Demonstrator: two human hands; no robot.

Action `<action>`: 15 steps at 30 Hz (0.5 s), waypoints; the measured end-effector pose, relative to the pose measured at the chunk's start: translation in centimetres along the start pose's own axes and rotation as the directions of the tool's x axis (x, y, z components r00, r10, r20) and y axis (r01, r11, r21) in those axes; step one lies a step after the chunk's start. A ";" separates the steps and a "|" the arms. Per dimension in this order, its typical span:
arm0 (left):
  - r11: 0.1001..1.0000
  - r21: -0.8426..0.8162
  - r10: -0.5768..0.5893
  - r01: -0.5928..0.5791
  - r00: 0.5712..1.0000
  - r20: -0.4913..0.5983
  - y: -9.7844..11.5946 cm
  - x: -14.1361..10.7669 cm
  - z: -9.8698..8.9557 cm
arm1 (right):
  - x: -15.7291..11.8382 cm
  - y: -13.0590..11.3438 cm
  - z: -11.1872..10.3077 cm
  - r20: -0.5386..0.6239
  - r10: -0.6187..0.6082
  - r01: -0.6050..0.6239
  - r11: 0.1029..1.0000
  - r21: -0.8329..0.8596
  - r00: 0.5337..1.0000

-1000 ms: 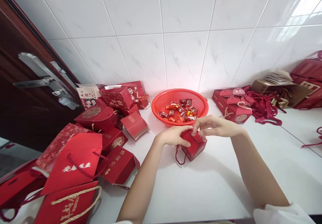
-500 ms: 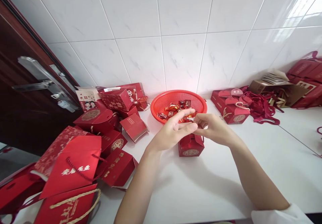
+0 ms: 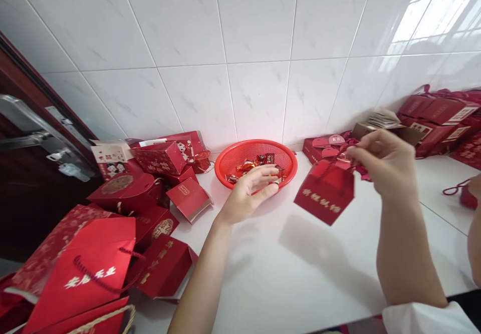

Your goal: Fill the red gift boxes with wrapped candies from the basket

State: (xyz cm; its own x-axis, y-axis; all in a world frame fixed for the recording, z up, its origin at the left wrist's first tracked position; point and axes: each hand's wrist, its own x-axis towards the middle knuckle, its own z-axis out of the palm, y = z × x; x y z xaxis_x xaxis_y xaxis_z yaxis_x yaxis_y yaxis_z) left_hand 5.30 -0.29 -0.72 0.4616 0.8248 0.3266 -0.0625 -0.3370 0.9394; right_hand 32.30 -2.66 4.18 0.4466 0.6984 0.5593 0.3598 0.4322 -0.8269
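Note:
A small red gift box (image 3: pixel 323 192) with gold lettering hangs tilted in the air by its cord handle. My right hand (image 3: pixel 389 161) pinches that cord, holding the box above the white table (image 3: pixel 270 274). Empty, with fingers loosely apart, my left hand (image 3: pixel 250 194) hovers at the near edge of a red plastic basket (image 3: pixel 220 161). Wrapped candies (image 3: pixel 246 166) lie inside the basket, partly hidden by my fingers.
Many red gift boxes (image 3: pixel 165 264) and bags (image 3: pixel 90 274) crowd the left side by a door. A red box (image 3: pixel 313 148) stands behind the hanging one. More red boxes (image 3: pixel 436 118) are stacked far right, where another person's arm (image 3: pixel 474 244) shows.
My right hand has lifted the small box off the table by its cord and carried it right. My left hand has separated from it. The view has shifted right, and another person's arm now shows.

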 end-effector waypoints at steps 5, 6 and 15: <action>0.979 0.191 -0.051 0.076 0.990 -0.132 -4.6 1.7 -1.5 | 3.3 1.2 -4.7 -0.196 0.081 -0.088 0.996 -0.026 0.977; 0.969 0.221 -0.077 0.108 0.987 -0.144 -5.3 2.0 -1.7 | 3.8 1.7 -5.6 -0.178 0.116 -0.128 0.990 -0.058 0.977; 0.958 0.238 -0.124 0.160 0.980 -0.158 -6.5 2.1 -2.3 | 8.2 8.2 -9.8 -0.159 0.384 -0.415 0.849 -0.327 0.910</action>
State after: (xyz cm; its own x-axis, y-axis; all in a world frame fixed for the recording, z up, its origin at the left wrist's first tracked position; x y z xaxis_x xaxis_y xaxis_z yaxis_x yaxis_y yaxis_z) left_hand 4.68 4.69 -5.88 0.3201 0.9215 0.2201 0.2248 -0.2995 0.9272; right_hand 46.96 1.02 2.58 0.6745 0.7105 0.2005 0.3875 -0.1096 -0.9153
